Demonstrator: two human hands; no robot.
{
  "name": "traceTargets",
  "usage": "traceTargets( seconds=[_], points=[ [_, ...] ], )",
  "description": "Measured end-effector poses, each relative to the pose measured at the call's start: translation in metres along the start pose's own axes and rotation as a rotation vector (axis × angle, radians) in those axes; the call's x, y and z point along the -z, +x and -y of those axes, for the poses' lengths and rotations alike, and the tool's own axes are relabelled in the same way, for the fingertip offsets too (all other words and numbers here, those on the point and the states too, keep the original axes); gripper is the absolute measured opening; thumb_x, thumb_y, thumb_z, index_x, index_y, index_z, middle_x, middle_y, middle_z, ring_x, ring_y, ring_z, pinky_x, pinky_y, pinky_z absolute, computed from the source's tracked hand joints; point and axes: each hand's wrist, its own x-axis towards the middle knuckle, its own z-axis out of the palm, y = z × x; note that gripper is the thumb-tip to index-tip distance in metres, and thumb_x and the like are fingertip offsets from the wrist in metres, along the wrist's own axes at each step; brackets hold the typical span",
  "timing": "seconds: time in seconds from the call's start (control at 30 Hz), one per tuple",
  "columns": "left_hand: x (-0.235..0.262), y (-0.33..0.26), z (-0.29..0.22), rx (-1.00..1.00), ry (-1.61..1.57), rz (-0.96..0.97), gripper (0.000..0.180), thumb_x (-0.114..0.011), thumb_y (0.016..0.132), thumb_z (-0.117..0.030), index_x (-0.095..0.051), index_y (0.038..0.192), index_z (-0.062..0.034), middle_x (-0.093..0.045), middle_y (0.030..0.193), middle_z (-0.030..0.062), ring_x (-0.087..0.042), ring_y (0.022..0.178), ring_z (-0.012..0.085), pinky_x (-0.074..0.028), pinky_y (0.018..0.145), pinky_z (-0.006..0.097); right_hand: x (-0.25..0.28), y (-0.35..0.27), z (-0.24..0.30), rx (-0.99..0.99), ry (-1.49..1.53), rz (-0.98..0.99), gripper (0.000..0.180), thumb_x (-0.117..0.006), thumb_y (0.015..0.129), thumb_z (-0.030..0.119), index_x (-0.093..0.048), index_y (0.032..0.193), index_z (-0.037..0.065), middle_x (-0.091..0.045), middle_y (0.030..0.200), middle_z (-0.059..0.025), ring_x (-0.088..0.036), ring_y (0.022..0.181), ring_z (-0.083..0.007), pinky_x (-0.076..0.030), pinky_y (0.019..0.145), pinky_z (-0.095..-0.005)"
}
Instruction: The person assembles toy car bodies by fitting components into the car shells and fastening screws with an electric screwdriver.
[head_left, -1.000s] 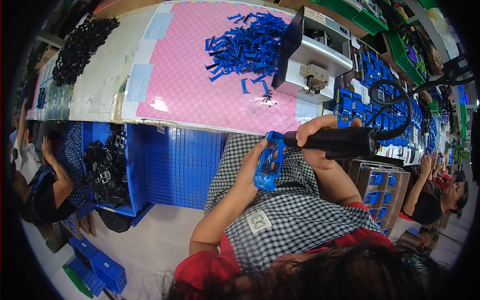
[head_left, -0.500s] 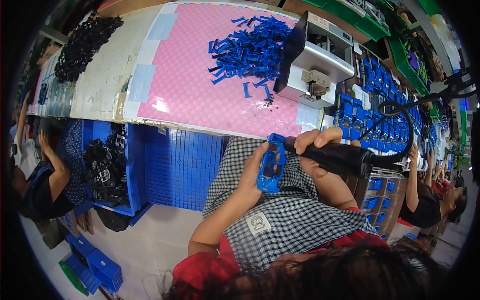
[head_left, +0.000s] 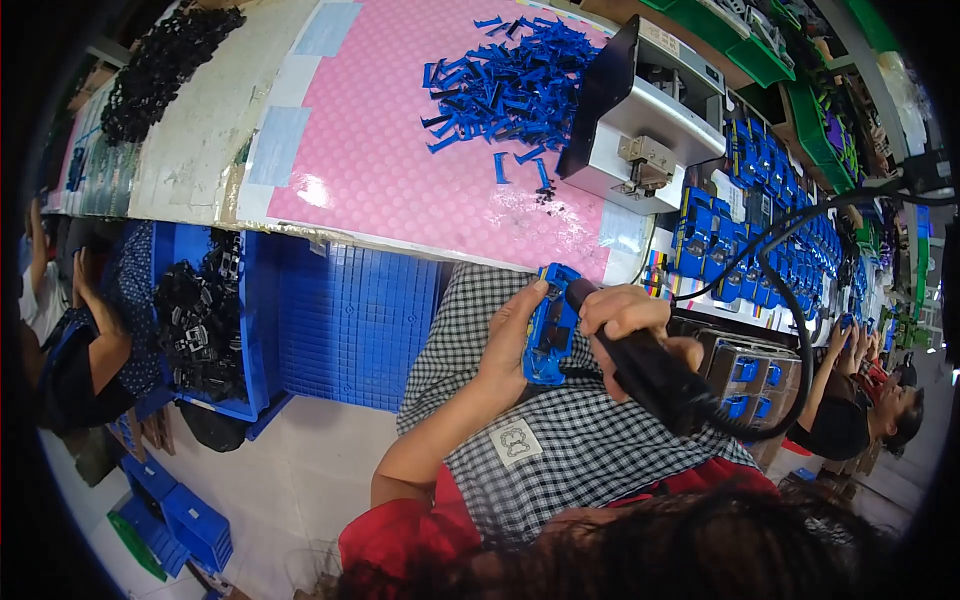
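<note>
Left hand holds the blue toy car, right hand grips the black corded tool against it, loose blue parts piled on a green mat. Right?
Not quite. The head view shows the mat is pink, not green. The left hand holds the blue toy car, the right hand grips the black corded tool, and the loose blue parts lie piled there.

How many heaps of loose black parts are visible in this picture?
2. One black heap lies on the table's far left end; another black heap fills a blue crate below the table edge. More may be hidden.

Blue toy car [head_left: 551,325] in left hand [head_left: 508,345]

One blue toy car body [head_left: 551,325], one black power screwdriver [head_left: 650,375], one grey bench machine [head_left: 650,115], two hands.
</note>
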Motion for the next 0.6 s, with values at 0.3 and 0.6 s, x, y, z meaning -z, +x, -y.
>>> traceTargets(
  seconds=[0.3,0.6],
  points=[
    [0.012,0.001,-0.006,0.045,0.137,0.041,0.039,-0.056,0.090,-0.036,-0.058,0.112,-0.0045,-0.065,0.095,0.0054,-0.060,0.077,0.0079,-0.049,0.061,0.019,0.007,0.005,0.009,-0.102,0.183,-0.622,0.073,-0.066,0.078,0.051,-0.030,0.126,0.009,-0.049,0.084,-0.0088,-0.053,0.062,-0.0190,-0.048,0.056,-0.0323],
    [0.002,-0.006,-0.012,0.007,0.122,0.124,0.040,-0.050,0.092,-0.037,-0.056,0.111,-0.0025,-0.064,0.098,0.0118,-0.062,0.082,0.0187,-0.052,0.073,0.028,0.000,0.018,-0.001,-0.130,0.114,-0.566,0.071,-0.062,0.077,0.059,-0.033,0.119,0.010,-0.047,0.081,-0.0079,-0.052,0.057,-0.0176,-0.047,0.053,-0.0309]
  ],
)
